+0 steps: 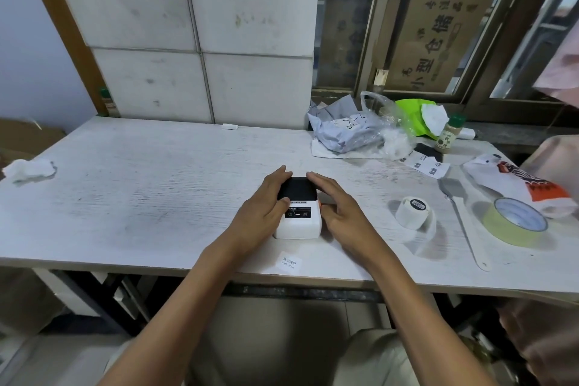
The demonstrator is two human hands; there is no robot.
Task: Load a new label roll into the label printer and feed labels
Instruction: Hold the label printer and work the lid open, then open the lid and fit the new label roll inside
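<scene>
Nearest us, just in front of the label printer, a small white slip printed "welcome" lies flat on the table edge.

The printer is a small rounded white plastic box with a matte black lid, which looks closed. Our left hand cups its left side, fingers curled against the lid; our right hand lies loosely spread on the right, fingers over the lid's edge, thumb near an orange tab. Neither hand lifts it.

Risks, as we judge them: the smooth casing could skid on the grainy whitewashed board if we pry one-sided; forcing the lid without its latch could strain the hinge.

Right of the printer, well apart, the label roll stands on end, untouched: white paper, dark core label. It could roll off if knocked.

Farther right sit a white spatula and a glossy yellowish tape ring. Beyond the printer, crumpled bags.
</scene>
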